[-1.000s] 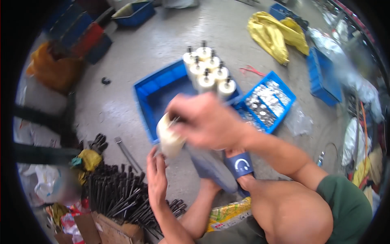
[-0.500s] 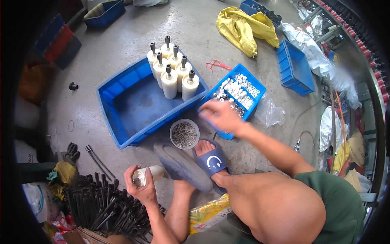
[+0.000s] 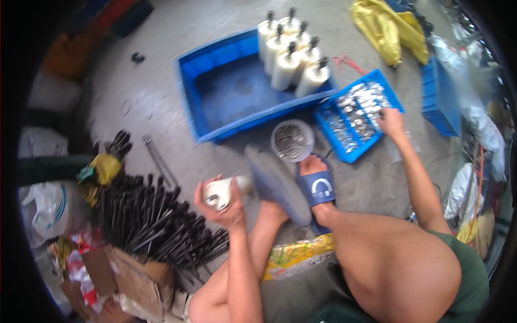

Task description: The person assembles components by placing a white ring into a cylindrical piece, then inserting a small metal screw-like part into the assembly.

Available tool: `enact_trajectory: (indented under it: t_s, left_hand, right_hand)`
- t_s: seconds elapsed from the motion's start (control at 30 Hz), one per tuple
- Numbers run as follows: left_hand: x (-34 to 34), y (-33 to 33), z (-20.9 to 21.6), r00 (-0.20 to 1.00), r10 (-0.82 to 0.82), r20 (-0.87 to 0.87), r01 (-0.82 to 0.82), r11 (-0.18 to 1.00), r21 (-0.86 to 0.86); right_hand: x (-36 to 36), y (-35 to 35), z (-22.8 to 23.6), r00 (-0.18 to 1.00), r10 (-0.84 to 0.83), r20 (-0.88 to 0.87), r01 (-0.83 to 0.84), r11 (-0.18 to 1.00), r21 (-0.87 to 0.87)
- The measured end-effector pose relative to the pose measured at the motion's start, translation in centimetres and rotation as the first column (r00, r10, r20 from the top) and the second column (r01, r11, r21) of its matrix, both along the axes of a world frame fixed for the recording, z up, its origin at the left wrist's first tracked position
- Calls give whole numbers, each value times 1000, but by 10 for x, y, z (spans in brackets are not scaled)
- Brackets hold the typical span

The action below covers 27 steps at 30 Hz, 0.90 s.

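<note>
My left hand (image 3: 232,211) is wrapped round a cream-white cylinder (image 3: 243,184), which lies tilted with its metal-centred end toward me. My right hand (image 3: 393,121) reaches to the right side of a blue divided tray (image 3: 351,157), its fingers curled down at the small white parts (image 3: 371,97). Whatever is between those fingertips is hidden. Other compartments hold small metal pieces (image 3: 338,131). A round white tub (image 3: 276,141) of small metal pins stands beside the tray, near my sandalled foot (image 3: 316,183).
Several cream cylinders (image 3: 284,70) with black stems stand in the right end of a large blue bin (image 3: 215,134). Black rods (image 3: 145,220) are heaped at left, behind a cardboard box (image 3: 134,280). A yellow sack (image 3: 377,27) and another blue crate (image 3: 439,102) lie far right.
My right hand has moved from above the tray's near left side to the white parts at its right. My left hand still holds the cylinder. The whole view has shifted.
</note>
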<state>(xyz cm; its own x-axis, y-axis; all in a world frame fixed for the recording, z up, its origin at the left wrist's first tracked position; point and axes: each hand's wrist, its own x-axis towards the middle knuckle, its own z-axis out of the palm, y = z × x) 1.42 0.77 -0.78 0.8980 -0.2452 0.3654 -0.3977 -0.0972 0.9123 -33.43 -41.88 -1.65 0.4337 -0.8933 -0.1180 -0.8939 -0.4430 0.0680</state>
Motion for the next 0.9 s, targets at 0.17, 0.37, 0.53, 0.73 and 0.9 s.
enact_trajectory:
  t_s: [0.17,0.37,0.53,0.73,0.9]
  left_hand:
    - [3,8,-3,994,13,-110,-13,1000,5]
    - [-17,0,-3,988,-151,-28,151,988,16]
    - [-29,-8,2,987,-144,-65,148,987,67]
    - [-28,-9,-6,988,-152,-27,154,983,103]
    - [-27,-4,-4,984,-124,-130,128,991,23]
  right_hand:
    - [86,80,72,804,104,586,-177,982,68]
    - [228,220,125,324,340,883,-811,580,75]
    - [268,252,114,133,510,850,-926,370,-77]
    - [270,246,118,108,522,846,-964,262,-38]
    - [277,257,115,169,631,757,-956,293,-31]
